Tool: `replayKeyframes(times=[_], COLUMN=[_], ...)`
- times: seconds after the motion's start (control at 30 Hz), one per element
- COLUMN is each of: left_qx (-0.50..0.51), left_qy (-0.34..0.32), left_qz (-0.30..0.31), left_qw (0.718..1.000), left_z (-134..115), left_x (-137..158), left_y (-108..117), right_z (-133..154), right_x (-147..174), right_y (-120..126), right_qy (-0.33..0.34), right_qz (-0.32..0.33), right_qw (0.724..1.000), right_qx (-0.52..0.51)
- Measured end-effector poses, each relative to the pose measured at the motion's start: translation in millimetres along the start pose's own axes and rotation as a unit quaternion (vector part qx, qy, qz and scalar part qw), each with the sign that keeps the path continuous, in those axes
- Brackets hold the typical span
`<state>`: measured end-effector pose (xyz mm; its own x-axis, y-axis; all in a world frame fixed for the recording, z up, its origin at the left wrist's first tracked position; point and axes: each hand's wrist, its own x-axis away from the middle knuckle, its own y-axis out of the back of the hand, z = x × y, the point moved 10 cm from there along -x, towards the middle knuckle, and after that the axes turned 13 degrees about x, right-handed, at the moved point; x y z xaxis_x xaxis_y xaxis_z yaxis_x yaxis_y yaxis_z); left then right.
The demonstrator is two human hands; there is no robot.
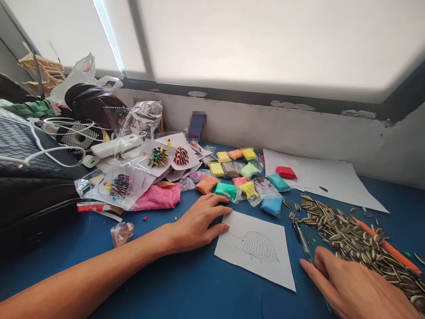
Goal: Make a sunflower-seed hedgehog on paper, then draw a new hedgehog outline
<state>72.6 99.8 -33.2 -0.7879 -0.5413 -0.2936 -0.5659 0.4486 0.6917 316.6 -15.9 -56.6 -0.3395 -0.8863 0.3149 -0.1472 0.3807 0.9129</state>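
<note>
A small white sheet (252,274) with a pen drawing of a hedgehog (260,247) lies on the blue table. At the sheet's upper left edge rests my left hand (195,221), fingers stretched out flat, the thumb touching the paper. To the right of the sheet, my right hand (352,283) has its thumb and forefinger around a clear pen (303,239) that lies low against the table. Its other fingers are curled and partly hidden. Beside this hand spreads a heap of striped sunflower seeds (345,235).
Packets of coloured clay (226,192) lie behind the drawing. An orange stick (387,246) crosses the seeds. Larger white paper (335,181) bears a red clay packet (286,172). At left are bagged seed-covered crafts (119,186), a pink cloth (159,197) and a black bag (33,177).
</note>
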Motion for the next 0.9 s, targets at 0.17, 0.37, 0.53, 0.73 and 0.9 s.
replayKeyframes(times=[0.17,0.37,0.53,0.73,0.9], left_qx=[0.009,0.028,0.051,0.086,0.093], left_qy=[-0.005,-0.013,-0.039,-0.079,-0.059], left_qz=[-0.003,-0.019,-0.016,-0.009,-0.061], left_qw=[1.0,0.999,0.998,0.993,0.992], left_z=[-1.5,0.4,-6.4,-18.6,-10.2], left_x=[-0.8,0.4,-0.6,-1.6,-2.1], left_y=[0.9,3.7,6.1,10.1,23.8], right_z=[-0.4,-4.1,-5.8,-2.6,6.0], right_x=[-2.6,-4.3,-4.3,-5.2,4.0], right_y=[-5.2,-6.9,-6.3,-1.2,29.3], right_qy=[0.001,0.0,-0.004,0.008,0.056], right_qz=[0.005,-0.013,-0.03,-0.049,-0.193], right_qw=[1.0,1.0,0.999,0.999,0.977], right_qx=[0.021,0.0,-0.01,-0.019,-0.075])
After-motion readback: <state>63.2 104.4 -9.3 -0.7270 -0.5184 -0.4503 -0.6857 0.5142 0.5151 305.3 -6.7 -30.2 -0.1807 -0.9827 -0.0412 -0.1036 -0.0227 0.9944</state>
